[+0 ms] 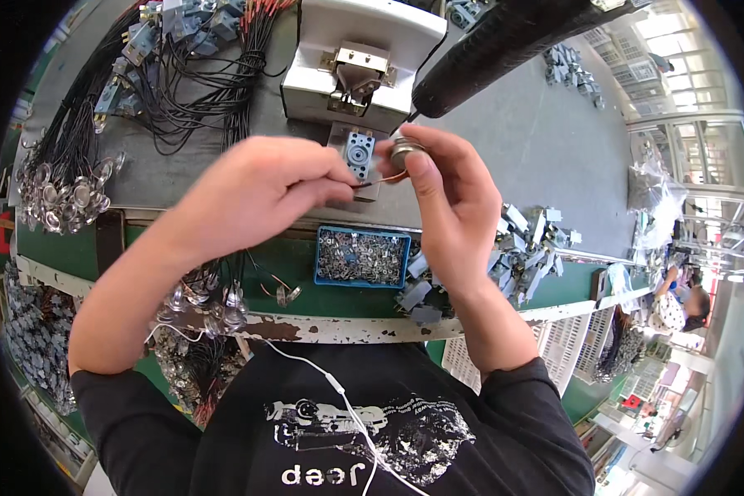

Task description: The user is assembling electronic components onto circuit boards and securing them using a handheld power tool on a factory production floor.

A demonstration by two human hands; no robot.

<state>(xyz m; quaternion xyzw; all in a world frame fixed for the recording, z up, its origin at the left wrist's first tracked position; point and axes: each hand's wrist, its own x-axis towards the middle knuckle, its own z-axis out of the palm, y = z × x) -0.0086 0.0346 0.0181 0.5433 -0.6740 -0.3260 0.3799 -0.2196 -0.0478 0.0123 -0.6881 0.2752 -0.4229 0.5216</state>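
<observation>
My right hand (455,198) grips a round metal cap-like part (405,152) between thumb and fingers. From it a thin reddish wire (386,179) with a dark end runs left to my left hand (277,186), whose thumb and forefinger are closed on it; slight blur softens that hand. Between and just beyond both hands, a blue-grey plastic block (359,155) with a ringed centre sits on a metal fixture (341,132). Behind that stands a white machine (364,66) with a metal head facing me.
A blue tray (364,283) of small metal pieces lies near the bench edge. Grey switch-like blocks (525,252) are heaped right of it. Bundled black cables (215,87) and round metal parts (62,198) cover the left. A black cylinder (496,54) slants overhead at right. Another person (678,310) sits far right.
</observation>
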